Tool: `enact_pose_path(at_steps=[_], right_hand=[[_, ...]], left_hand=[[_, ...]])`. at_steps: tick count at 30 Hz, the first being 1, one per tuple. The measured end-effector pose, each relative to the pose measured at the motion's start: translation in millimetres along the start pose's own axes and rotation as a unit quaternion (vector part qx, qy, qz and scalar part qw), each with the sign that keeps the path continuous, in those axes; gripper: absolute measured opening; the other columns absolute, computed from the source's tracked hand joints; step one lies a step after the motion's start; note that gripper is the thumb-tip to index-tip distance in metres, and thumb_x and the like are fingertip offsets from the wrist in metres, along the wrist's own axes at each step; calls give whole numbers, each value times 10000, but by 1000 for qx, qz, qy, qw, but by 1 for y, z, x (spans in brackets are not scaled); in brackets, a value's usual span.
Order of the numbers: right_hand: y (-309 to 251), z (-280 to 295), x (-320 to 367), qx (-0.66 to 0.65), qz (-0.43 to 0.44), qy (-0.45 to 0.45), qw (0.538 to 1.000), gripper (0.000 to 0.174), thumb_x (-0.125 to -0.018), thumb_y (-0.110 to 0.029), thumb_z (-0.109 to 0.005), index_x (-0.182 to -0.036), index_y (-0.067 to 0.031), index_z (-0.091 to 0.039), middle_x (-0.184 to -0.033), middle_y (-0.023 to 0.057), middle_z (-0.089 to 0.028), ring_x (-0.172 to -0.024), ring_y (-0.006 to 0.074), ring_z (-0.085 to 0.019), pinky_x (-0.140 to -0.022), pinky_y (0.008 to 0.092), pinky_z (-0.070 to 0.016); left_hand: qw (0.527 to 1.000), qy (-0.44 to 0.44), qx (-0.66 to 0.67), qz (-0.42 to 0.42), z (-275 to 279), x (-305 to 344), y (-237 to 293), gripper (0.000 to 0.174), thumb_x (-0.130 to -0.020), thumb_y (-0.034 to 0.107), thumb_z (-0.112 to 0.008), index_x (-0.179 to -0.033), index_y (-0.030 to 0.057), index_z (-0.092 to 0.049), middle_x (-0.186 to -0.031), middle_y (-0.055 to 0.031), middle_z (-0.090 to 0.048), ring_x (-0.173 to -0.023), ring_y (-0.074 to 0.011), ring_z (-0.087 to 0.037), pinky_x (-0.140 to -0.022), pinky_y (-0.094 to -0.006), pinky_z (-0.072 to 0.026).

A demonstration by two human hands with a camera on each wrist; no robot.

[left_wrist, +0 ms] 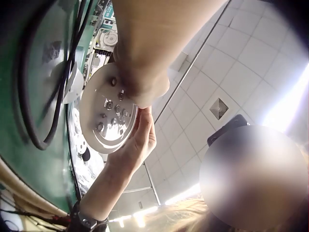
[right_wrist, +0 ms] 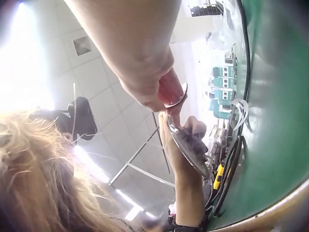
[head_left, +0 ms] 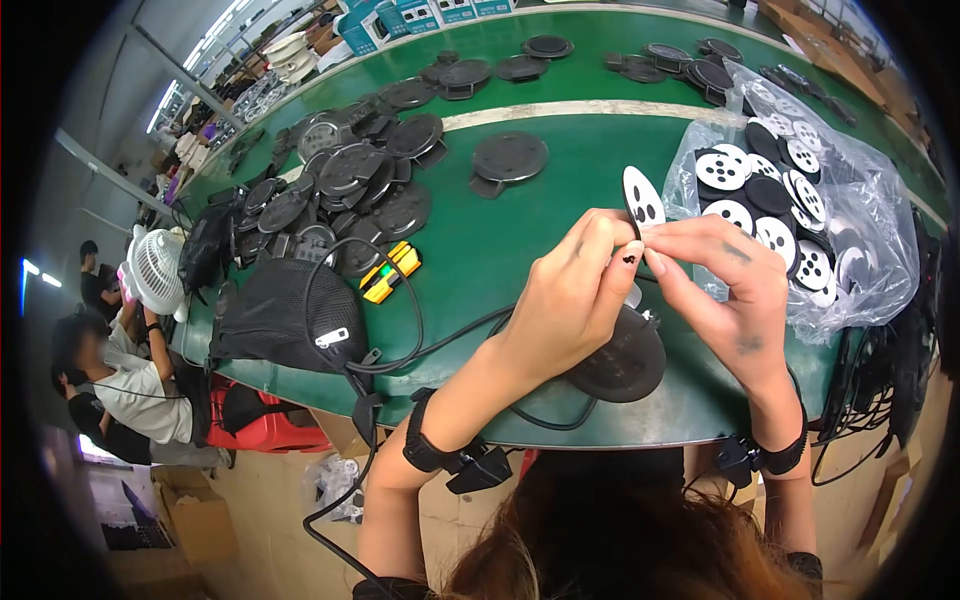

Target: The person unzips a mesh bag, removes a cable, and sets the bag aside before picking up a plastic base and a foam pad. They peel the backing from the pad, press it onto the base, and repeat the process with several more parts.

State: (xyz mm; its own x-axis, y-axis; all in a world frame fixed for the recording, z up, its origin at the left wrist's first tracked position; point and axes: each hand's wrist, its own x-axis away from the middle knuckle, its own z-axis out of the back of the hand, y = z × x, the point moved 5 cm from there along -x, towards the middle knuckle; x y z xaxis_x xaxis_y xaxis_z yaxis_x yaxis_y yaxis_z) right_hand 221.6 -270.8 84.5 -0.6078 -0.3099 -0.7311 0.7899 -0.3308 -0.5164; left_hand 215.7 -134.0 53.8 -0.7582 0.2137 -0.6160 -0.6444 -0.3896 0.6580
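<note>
Both hands meet over the front of the table, raised above a black round disc (head_left: 622, 365) lying near the edge. Between them stands a thin white disc with several holes (head_left: 642, 195), tilted on edge in the head view. The left hand (head_left: 573, 285) pinches its lower rim with thumb and fingers. Close beside, the right hand (head_left: 727, 280) pinches at the same rim, its fingertips nearly meeting the left thumb. In the left wrist view the white disc (left_wrist: 107, 108) turns its glossy face to the camera. A small white piece (head_left: 633, 295) shows just below the hands.
A clear plastic bag (head_left: 870, 290) of white and black discs lies at the right. Black round parts (head_left: 355, 175) are heaped at the left, near a black mesh pouch (head_left: 290, 310) and a yellow tool (head_left: 391, 272). A black cable (head_left: 430, 350) crosses the table's front.
</note>
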Motion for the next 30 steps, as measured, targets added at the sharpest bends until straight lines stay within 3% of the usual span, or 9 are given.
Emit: enact_pose_path(at_steps=[15, 21, 30], right_hand=[[2, -1, 0, -25, -16, -33, 999, 160, -710, 29, -664, -869, 10, -662, -824, 113, -655, -716, 201, -650, -627, 262, -504], [7, 3, -1, -58, -46, -51, 996, 143, -723, 11, -664, -866, 2, -669, -796, 104, -649, -690, 194, -636, -604, 261, -493], [8, 2, 1, -63, -32, -46, 996, 142, -723, 7, -667, -865, -1, -670, -791, 104, -647, -694, 194, -633, -604, 265, -492]], left_hand=[[999, -8, -19, -29, -1, 0, 1, 59, -879, 46, -464, -897, -9, -451, -878, -163, -526, -649, -323, -553, -548, -371, -455], [1000, -12, 20, 0, 1, 0, 1, 49, -876, 39, -472, -894, -5, -461, -871, -158, -529, -696, -314, -537, -621, -358, -449], [1000, -14, -9, -24, -1, 0, 1, 40, -867, 28, -476, -886, -2, -457, -863, -162, -533, -695, -322, -545, -601, -364, -453]])
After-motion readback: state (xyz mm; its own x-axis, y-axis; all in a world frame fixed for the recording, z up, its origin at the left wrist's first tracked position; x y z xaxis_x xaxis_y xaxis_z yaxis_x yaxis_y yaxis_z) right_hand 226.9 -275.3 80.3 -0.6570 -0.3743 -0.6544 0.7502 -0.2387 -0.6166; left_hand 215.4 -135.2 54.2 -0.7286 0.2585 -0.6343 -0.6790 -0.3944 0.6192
